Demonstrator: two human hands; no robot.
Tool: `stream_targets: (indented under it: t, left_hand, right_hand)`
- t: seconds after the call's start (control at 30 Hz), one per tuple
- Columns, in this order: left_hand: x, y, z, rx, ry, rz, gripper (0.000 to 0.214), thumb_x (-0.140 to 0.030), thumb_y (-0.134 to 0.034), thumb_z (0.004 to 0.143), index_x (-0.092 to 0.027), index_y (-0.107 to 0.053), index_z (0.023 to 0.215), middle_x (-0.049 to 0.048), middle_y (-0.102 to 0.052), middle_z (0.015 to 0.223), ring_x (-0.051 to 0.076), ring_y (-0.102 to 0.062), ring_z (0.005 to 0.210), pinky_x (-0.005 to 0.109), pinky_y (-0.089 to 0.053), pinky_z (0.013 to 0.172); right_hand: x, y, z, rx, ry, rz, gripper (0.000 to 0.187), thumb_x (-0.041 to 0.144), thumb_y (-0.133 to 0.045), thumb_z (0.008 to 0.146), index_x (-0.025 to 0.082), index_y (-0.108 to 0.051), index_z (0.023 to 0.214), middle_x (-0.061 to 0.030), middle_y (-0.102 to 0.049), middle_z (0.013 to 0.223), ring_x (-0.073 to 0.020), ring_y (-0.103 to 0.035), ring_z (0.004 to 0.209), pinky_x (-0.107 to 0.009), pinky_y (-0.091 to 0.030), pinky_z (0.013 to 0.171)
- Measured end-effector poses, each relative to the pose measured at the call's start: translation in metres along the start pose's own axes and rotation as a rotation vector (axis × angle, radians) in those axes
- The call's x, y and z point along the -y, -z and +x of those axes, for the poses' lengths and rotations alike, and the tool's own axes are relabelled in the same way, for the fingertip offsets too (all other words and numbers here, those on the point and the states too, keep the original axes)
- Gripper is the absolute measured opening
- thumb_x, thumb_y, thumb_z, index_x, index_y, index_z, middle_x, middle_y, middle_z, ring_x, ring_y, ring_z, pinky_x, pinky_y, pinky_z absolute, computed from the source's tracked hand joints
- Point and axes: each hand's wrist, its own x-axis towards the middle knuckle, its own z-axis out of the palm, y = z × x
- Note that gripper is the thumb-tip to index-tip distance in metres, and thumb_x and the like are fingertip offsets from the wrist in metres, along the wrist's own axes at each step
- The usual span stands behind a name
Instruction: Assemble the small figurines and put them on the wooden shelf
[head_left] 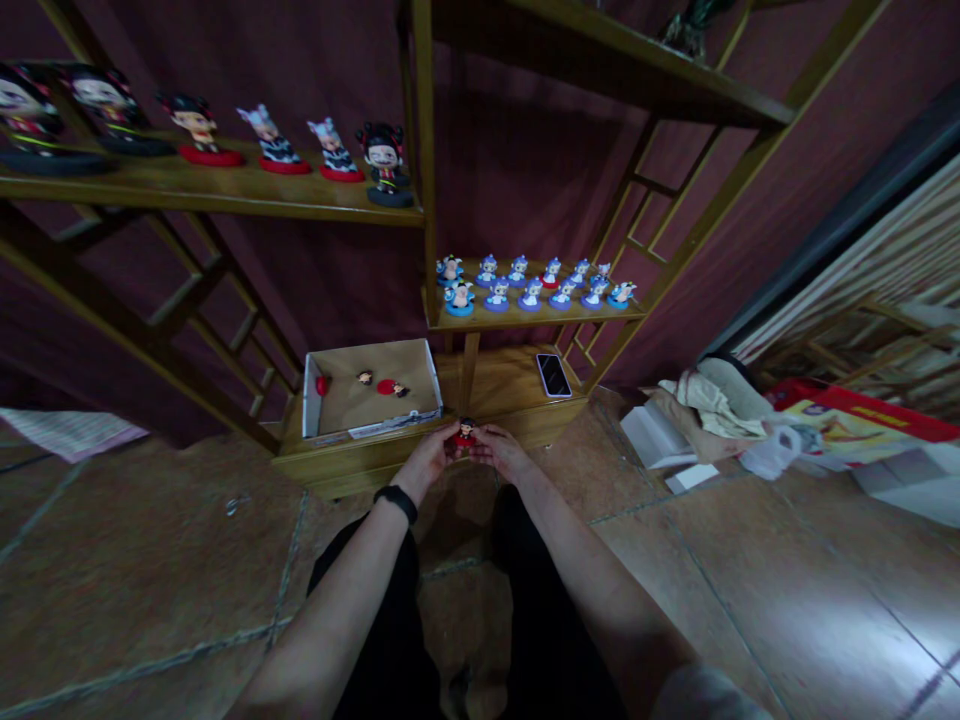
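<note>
Between my two hands is a small figurine (466,431) with black hair and a red base. My left hand (433,456) grips it from the left, fingers closed at its side. From the right, my right hand (504,452) holds the same figurine with its fingertips. Just beyond my left hand stands an open cardboard box (337,405) with white outer sides. Inside it lie two small dark-haired figurine pieces (364,377), a red disc (385,387) and a red piece (322,385) by the left wall.
Purple and blue figurines (530,293) stand in two rows on a wooden shelf (540,318). Larger figurines (384,160) line the upper left shelf. A phone (553,375) lies on the low ledge. White boxes (656,435) and a red-yellow package (862,420) rest on the floor at right.
</note>
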Motion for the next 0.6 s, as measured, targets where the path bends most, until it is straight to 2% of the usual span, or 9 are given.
stream_targets:
  t: [0.6]
  left_hand:
    - [0.0010, 0.0010, 0.0021, -0.009, 0.007, 0.007, 0.010, -0.021, -0.066, 0.069, -0.012, -0.064, 0.075, 0.0016, -0.064, 0.062, 0.008, -0.055, 0.049, 0.019, -0.039, 0.044]
  right_hand:
    - [-0.0026, 0.0022, 0.0015, 0.022, 0.011, -0.001, 0.024, 0.036, -0.068, 0.070, 0.016, -0.061, 0.082, -0.0032, -0.069, 0.069, -0.0114, -0.063, 0.059, -0.026, -0.052, 0.062]
